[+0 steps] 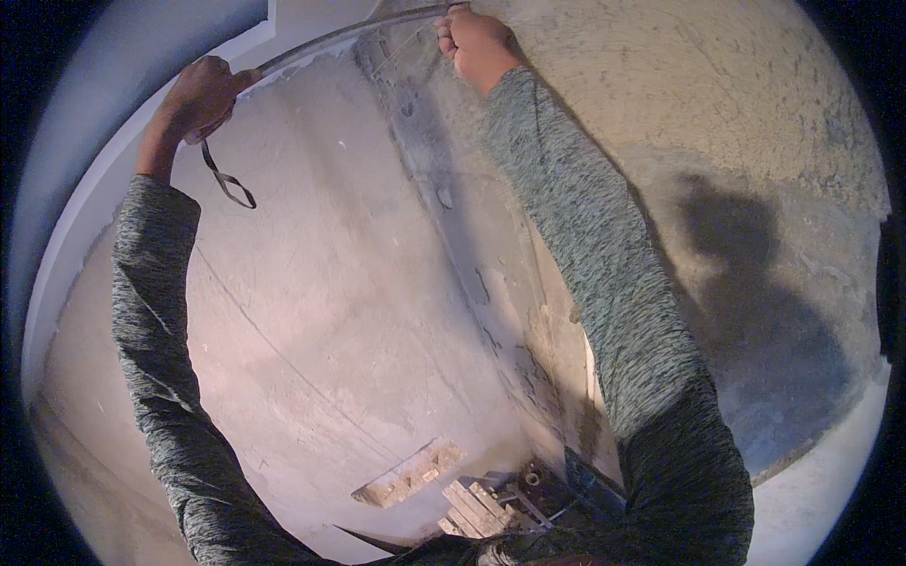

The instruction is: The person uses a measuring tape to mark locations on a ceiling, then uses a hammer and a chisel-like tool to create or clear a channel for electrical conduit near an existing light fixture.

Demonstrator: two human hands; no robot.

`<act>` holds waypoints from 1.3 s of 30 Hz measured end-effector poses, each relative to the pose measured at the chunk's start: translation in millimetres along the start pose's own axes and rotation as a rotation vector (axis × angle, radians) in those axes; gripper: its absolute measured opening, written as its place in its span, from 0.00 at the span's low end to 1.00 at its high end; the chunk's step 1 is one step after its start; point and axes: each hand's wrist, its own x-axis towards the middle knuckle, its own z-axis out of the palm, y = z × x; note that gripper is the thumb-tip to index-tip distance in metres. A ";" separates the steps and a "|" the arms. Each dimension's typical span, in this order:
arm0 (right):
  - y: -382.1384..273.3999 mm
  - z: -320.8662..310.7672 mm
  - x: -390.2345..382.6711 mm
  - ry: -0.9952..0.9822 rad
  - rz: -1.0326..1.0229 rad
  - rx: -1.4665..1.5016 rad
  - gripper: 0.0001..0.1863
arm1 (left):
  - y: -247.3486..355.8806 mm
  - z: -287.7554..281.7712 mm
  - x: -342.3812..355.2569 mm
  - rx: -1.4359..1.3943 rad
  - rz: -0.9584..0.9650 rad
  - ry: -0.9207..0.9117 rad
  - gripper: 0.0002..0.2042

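Observation:
Both my arms reach up along the wall, in grey speckled sleeves. My left hand is closed around a tape measure at the upper left; its case is mostly hidden in the fingers, and a dark wrist strap dangles below it. The drawn-out tape blade runs rightward along the top of the pale wall. At the top centre, near the wall corner, my right hand pinches the far end of the blade.
A rough, yellowish plastered wall with my shadow on it meets the pale wall at a corner. White trim edges the upper left. Low down are a recess in the wall, a stack of light wooden pieces and dark clutter.

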 end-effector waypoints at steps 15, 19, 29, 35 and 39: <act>49.2 23.2 56.8 -0.123 -0.309 0.299 0.13 | 32.3 -30.2 3.8 -0.183 -0.239 -0.156 0.33; 31.0 8.5 33.9 -0.075 -0.306 0.087 0.13 | 40.0 -33.1 7.9 -0.191 -0.240 -0.253 0.32; -39.8 -32.7 -25.1 -0.037 0.301 0.181 0.23 | 54.1 -45.9 -0.2 -0.238 -0.302 -0.255 0.31; -29.4 -15.4 -2.1 0.038 0.328 0.309 0.22 | 47.4 -37.3 3.9 -0.310 -0.279 -0.254 0.30; -30.1 -13.5 -3.3 0.032 0.331 0.339 0.22 | 41.4 -36.4 1.5 -0.309 -0.247 -0.260 0.30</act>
